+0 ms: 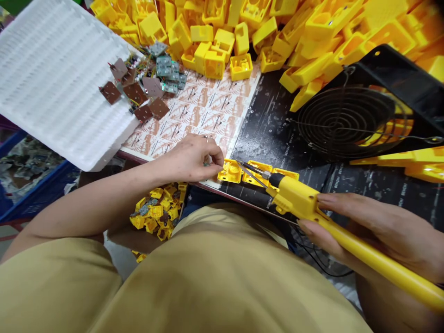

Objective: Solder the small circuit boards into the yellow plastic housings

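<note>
My right hand (374,231) is wrapped round a yellow soldering iron (301,196) with a thin feed tube beside its tip. The tip points left, over a row of small open yellow plastic housings (230,172) near the table's front edge. At the left end of that row, my left hand (194,159) is closed in a pinch, its fingertips at the first housing's edge. A small greenish bit shows between the fingers, too little of it to name. The iron's tip is close to the first two housings; whether it touches anything I cannot tell.
Yellow housings (215,60) are heaped at the back. A black fan with a wire guard (340,122) stands at right. Brown and green circuit boards (135,94) lie beside a white foam tray (62,83). Below are a blue crate (38,189) and more yellow parts (159,208).
</note>
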### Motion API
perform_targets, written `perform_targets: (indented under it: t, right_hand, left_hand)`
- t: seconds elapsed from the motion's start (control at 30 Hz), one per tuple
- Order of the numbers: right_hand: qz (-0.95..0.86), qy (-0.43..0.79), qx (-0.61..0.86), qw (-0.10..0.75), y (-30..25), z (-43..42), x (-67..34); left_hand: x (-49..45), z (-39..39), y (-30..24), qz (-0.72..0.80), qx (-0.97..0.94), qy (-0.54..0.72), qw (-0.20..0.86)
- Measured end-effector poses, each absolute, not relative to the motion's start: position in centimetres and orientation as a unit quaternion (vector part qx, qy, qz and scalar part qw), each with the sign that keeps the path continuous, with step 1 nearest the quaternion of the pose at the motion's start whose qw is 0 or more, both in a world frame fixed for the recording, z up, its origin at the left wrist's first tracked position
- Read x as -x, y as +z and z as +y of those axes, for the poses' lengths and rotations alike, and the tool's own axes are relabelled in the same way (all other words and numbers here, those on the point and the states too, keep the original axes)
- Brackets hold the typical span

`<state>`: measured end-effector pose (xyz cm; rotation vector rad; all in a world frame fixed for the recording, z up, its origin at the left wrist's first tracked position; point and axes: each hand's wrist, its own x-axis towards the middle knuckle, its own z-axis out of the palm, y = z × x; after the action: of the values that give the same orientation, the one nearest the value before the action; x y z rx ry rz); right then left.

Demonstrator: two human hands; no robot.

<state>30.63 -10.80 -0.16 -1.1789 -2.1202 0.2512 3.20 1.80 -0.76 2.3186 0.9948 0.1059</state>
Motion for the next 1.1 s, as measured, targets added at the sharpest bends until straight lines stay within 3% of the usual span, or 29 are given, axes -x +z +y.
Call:
perform_targets:
  t: [0.17,0.37,0.77,1.1]
  right_hand:
    - [-0.851,0.169,0.385,0.313,0.3,-10.7,-31.0]
    - [-0.883,0.113,0.364,0.274,1.0,-9.7,-30.0]
    - [-0.9,0.107,0.296,0.301,1.8,-8.3,-30.1]
    - [-0.886,0.112,0.325,0.311,1.5,-8.3,-29.8]
  left_hand:
    - [-3.7,1.5,-0.5,0.379,-0.882,-0.003,0.28]
    - [-4.2,1.4,-0.4,0.394,-0.882,-0.04,0.257]
    - [-4.6,1.5,-0.1,0.386,-0.892,-0.061,0.227]
    - [-4.6,1.9,0.1,0.363,-0.902,-0.078,0.221]
